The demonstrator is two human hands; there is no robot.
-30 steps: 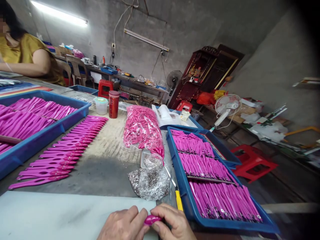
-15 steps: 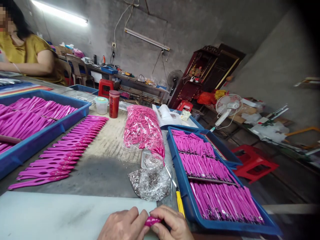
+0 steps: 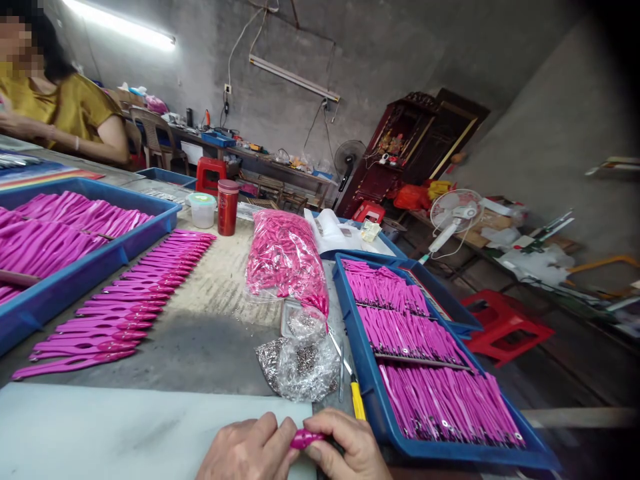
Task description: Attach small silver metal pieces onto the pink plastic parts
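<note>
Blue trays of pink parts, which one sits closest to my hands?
The blue tray on the right, packed with rows of thin pink strips; its near corner lies beside the right hand. The left tray sits farther off.

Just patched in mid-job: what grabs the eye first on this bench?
Pink everywhere: a long row of pink handles fanned across the table at left, and a blue tray at right packed with more. Between them sits a clear bag of pink caps. At the bottom edge, the left hand and right hand pinch one pink piece.
</note>
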